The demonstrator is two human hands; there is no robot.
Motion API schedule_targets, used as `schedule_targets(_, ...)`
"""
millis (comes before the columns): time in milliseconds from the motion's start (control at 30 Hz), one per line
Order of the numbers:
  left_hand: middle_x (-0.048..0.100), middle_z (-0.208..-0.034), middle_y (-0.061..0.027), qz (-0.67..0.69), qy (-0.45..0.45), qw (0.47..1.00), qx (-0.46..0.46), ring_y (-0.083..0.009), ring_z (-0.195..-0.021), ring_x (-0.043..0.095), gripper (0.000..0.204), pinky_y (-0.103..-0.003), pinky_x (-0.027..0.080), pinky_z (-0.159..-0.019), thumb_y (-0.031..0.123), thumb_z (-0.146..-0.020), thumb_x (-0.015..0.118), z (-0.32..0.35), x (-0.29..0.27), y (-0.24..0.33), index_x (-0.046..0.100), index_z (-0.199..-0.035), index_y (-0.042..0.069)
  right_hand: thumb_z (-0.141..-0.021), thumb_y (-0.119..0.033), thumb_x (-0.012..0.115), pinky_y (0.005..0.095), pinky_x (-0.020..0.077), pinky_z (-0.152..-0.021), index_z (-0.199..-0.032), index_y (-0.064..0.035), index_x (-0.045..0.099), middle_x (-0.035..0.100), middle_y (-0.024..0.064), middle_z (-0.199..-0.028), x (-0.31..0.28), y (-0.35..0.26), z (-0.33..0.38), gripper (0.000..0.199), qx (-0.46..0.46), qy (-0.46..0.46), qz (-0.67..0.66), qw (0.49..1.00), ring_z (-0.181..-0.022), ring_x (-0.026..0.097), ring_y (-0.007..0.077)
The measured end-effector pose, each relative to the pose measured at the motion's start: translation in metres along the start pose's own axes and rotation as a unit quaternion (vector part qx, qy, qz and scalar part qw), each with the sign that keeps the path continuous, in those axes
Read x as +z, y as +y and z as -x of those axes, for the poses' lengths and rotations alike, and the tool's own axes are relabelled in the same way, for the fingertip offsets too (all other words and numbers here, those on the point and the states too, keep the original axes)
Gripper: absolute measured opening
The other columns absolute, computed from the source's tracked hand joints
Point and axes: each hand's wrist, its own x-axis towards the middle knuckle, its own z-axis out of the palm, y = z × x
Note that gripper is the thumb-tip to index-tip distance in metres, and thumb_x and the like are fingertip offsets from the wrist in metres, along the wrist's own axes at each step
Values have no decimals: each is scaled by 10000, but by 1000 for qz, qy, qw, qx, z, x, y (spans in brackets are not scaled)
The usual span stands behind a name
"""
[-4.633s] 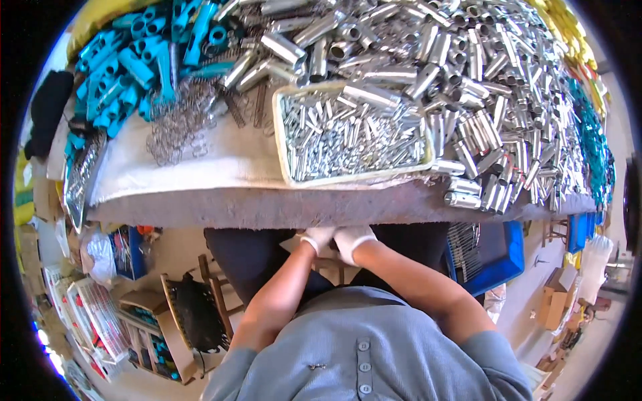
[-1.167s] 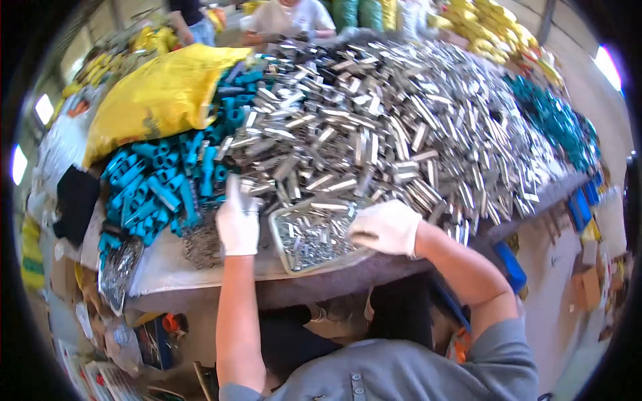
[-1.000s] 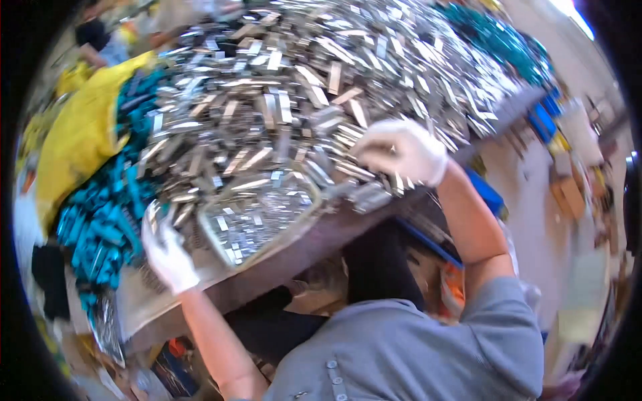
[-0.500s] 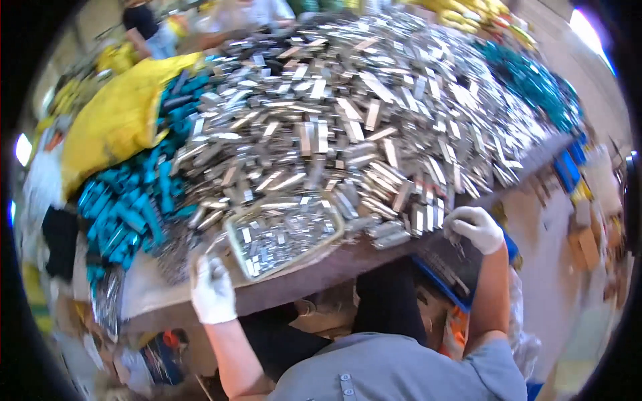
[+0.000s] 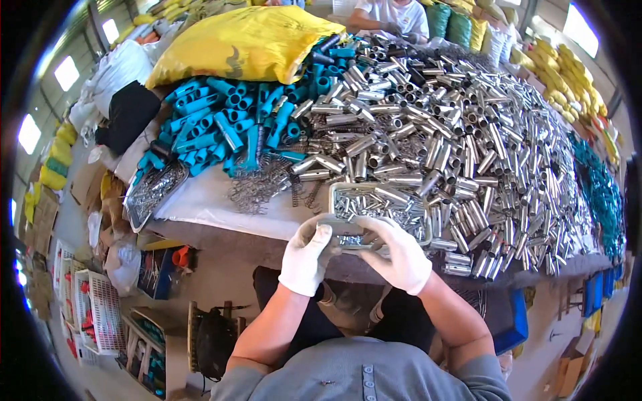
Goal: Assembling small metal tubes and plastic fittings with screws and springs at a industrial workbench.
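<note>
My two white-gloved hands are close together over the near edge of the table, in front of a pale rectangular tray [image 5: 332, 198] of small shiny metal parts. My left hand [image 5: 305, 262] is closed, its thumb up against curled fingers; what lies in them, if anything, I cannot make out. Facing it, my right hand [image 5: 400, 259] has its thumb and fingers apart, with a gap between them over the tray's near side. Behind the tray rises a wide heap of shiny metal tubes [image 5: 428, 147]. Loose dark coil springs [image 5: 257, 186] lie left of the tray.
Teal plastic handles [image 5: 217, 120] pile up at the left beneath a yellow sack [image 5: 244, 43]. A clear tray [image 5: 152, 197] of fine metal pieces is at the table's left edge. Across the table sits another person [image 5: 394, 19]. Blue bins [image 5: 511, 321] stand below the right side.
My hands were wide apart, the left beside the tray and the right by the tubes at the right; now they have come together before the tray. The view has swung leftward.
</note>
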Motion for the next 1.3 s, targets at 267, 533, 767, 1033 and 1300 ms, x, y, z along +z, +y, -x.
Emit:
schedule_targets(267,610,-824,-7,84,98,992,-12,-98,-687,545,292,-231,419,-581,295,-905,605,-7,-34,10,589,-1071,55,-866,-254,573,391,499,-765,-1035,-106,617,636,136,-940,36,14,-47,228,-42,-107,59,992,-879,622,323)
schedule_targets(533,602,-948,-30,-178,95,965,168,-91,-855,542,238,-234,422,-797,176,-943,517,-45,-23,19,565,-1113,16,-849,-267,568,406,512,-720,-1066,-103,598,633,132,-926,39,12,-65,274,-50,-97,170,979,-845,618,330)
schedule_targets(767,559,-1048,-51,-45,49,975,212,-173,-952,525,339,-339,448,-834,394,-954,477,-63,-41,3,468,-1202,162,-856,-253,583,360,510,-761,-1023,-94,631,638,107,-937,-51,49,-24,235,-25,27,199,979,-884,616,296)
schedule_targets(1033,552,-828,27,68,80,993,58,-73,-690,528,396,-224,444,-532,286,-974,467,-33,-17,31,428,-1326,109,-867,-252,531,383,483,-829,-996,-150,663,657,98,-1007,-278,180,-7,211,188,414,405,793,-934,620,287)
schedule_targets(1300,592,-927,-124,-204,-4,979,18,-122,-660,536,472,-197,421,-504,95,-873,593,-5,24,14,393,-1296,26,-803,-387,610,417,472,-919,-1099,-45,642,592,182,-1191,-361,264,-76,454,489,230,467,700,-1097,580,323)
